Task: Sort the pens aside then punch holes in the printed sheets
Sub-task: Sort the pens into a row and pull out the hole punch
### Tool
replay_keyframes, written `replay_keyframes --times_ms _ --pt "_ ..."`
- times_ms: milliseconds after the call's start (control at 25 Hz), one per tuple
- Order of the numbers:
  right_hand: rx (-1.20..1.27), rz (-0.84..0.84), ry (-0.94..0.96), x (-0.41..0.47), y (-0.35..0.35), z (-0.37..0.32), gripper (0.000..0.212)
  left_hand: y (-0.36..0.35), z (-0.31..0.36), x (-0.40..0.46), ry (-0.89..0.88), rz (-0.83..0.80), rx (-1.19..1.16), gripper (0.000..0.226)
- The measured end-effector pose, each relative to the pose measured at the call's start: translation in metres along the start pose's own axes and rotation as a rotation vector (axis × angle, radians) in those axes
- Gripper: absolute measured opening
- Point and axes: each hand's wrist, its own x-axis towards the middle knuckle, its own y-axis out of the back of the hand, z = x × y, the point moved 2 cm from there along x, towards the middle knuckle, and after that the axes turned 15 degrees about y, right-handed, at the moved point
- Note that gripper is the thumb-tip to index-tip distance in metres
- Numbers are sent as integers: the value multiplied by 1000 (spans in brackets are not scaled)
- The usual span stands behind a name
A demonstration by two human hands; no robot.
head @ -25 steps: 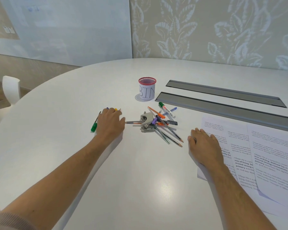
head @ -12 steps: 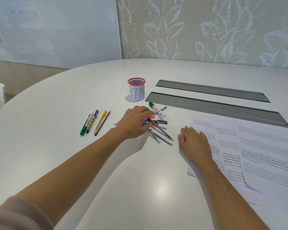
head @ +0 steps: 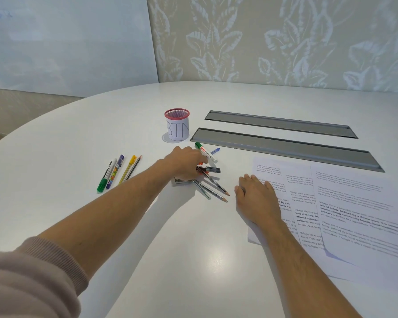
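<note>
White worktop [head: 129,226], glossy, rounded at the far edge. Left hand [head: 186,164] reaches into the pile of pens [head: 210,183] at centre; fingers curl down among them, but the hand hides its own fingertips, so I cannot tell whether the grip has closed on a pen. A corner of the grey hole punch [head: 179,181] shows just under the left wrist, touching the pile. A green-capped marker [head: 205,151] lies tilted at the far side of the pile, beside the knuckles; a small blue cap [head: 215,150] lies just to its right. Four sorted pens [head: 117,173] lie side by side, well apart to the left of the pile: green marker, purple pen, yellow pen, pencil. Right hand [head: 255,198] rests flat, fingers straight and relaxed, grip apart, on the left edge of the printed sheets [head: 345,203], which overlap one another on the right of the worktop. A red-rimmed mesh cup [head: 177,125] with a paper label reading BIN stands beyond the pile. Two grey cable-tray lids [head: 285,145] run across the worktop behind the sheets.
</note>
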Motion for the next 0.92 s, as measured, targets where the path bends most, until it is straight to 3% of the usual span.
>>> replay_keyframes --times_ms 360,720,920 --pt "2 7 -1 -1 3 -2 32 4 2 -1 -44 103 -40 18" --pt "20 29 21 0 4 0 22 6 0 -5 -181 192 45 13" --pt "16 27 29 0 3 2 26 18 -9 -11 -200 290 -104 17"
